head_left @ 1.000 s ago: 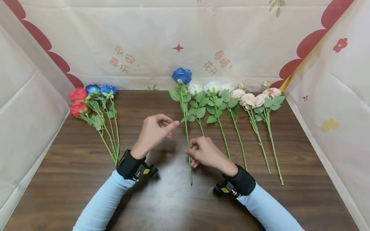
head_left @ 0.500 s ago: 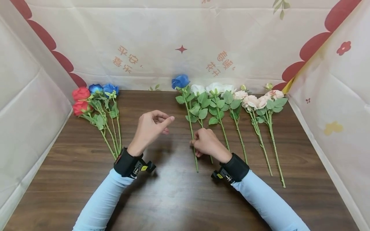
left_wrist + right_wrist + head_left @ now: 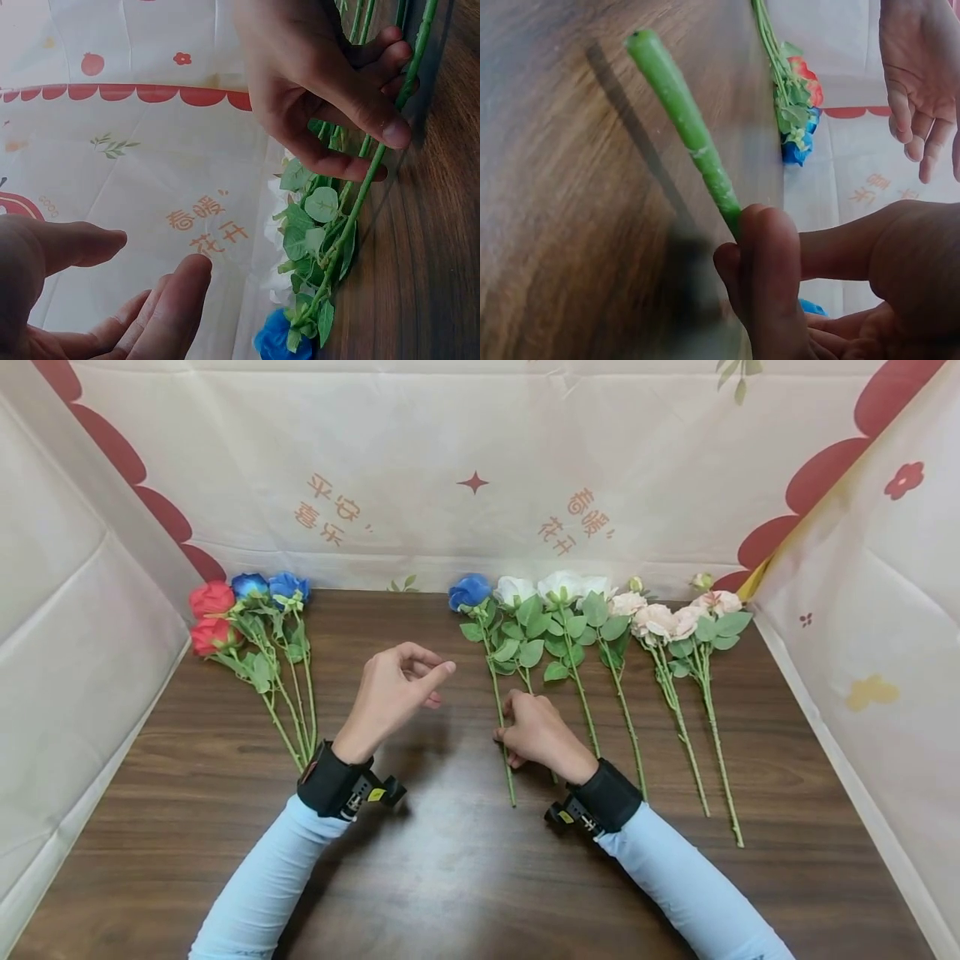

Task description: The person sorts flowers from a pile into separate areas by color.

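Note:
A blue rose (image 3: 469, 592) with a long green stem lies at the left end of a row of flowers in the head view. My right hand (image 3: 543, 735) pinches its stem low down between thumb and fingers. The right wrist view shows the cut end of the stem (image 3: 676, 101) sticking out past the fingertips, its shadow on the wood. My left hand (image 3: 397, 689) hovers left of this stem, fingers loosely bent and holding nothing; thumb and fingers are apart in the left wrist view. White roses (image 3: 561, 585) lie directly right of the blue one, their leaves overlapping.
Pale pink flowers (image 3: 656, 620) continue the row to the right. At the far left, red roses (image 3: 212, 599) and blue roses (image 3: 288, 587) lie with stems converging. Fabric walls (image 3: 390, 435) enclose the brown wooden table (image 3: 442, 877) at the back and sides.
The blue rose's head has come down beside the white roses, and its stem has shifted right and away from me with my right hand. My left hand has drawn slightly away from the stem.

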A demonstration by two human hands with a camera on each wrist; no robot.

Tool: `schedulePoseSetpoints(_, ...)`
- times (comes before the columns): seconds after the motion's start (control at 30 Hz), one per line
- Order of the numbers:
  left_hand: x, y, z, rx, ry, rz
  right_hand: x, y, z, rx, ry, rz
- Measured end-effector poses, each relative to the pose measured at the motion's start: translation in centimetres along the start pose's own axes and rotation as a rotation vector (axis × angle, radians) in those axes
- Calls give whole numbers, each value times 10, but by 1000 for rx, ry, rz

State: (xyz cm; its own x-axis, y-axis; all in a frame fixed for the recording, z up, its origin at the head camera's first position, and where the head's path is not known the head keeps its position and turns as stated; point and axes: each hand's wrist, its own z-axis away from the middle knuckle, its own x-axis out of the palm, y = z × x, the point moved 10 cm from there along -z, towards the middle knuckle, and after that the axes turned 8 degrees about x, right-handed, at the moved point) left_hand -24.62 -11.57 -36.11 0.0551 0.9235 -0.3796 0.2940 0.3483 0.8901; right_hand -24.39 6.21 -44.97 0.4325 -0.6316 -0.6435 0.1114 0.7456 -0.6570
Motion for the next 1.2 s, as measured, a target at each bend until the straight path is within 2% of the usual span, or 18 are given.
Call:
schedulePoseSetpoints(0.4, 1, 0, 0, 0, -6, 3, -2, 1, -3, 10, 32, 8)
schedulePoseSetpoints(0.83, 6, -1, 1, 12, -38, -34, -1, 7, -4, 19, 35, 95)
schedulePoseSetpoints(1.07, 8, 1, 1, 24, -47, -30, -19, 1, 7, -34, 83, 76)
schedulePoseSetpoints(1.2, 5, 2, 0, 45, -51, -112, -30, -4, 15, -42, 107, 62)
